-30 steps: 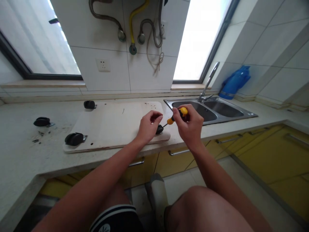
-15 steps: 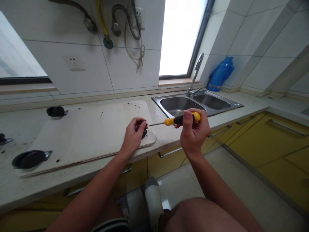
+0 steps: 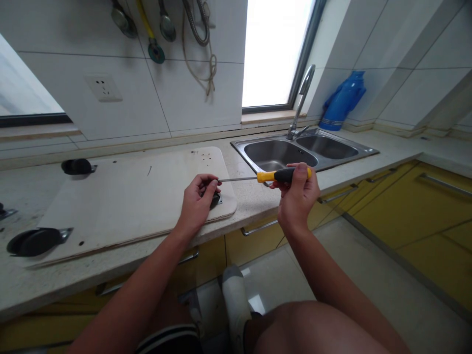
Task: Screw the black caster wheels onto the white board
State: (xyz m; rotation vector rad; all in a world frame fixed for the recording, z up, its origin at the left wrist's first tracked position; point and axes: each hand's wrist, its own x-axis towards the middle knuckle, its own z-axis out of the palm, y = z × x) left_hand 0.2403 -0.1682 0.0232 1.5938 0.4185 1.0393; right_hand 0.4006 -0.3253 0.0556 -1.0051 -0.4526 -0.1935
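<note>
My right hand (image 3: pixel 298 199) is wrapped round the yellow and black handle of a screwdriver (image 3: pixel 283 175), its thumb along the top. The metal shaft points left, nearly level, towards the fingertips of my left hand (image 3: pixel 195 204). Those fingers are pinched together at the screwdriver's tip; whatever they hold there is hidden. Below them, partly covered, a black caster wheel (image 3: pixel 215 200) with a metal plate sits at the right front corner of a pale board (image 3: pixel 121 206). Two more black casters, one at the front left (image 3: pixel 35 242) and one at the back left (image 3: pixel 76 166), are on the same board.
The board lies on a speckled countertop (image 3: pixel 254 201). Another caster (image 3: pixel 4 212) is at the far left edge. To the right are a double steel sink (image 3: pixel 273 156) with a tall faucet (image 3: pixel 304 91) and a blue thermos flask (image 3: pixel 341 101). Yellow cabinets (image 3: pixel 435 221) run below.
The screwdriver has swung more level, and my right hand has turned round its handle. A longer stretch of shaft shows. My left fingers stay pinched at the tip; the view has shifted slightly.
</note>
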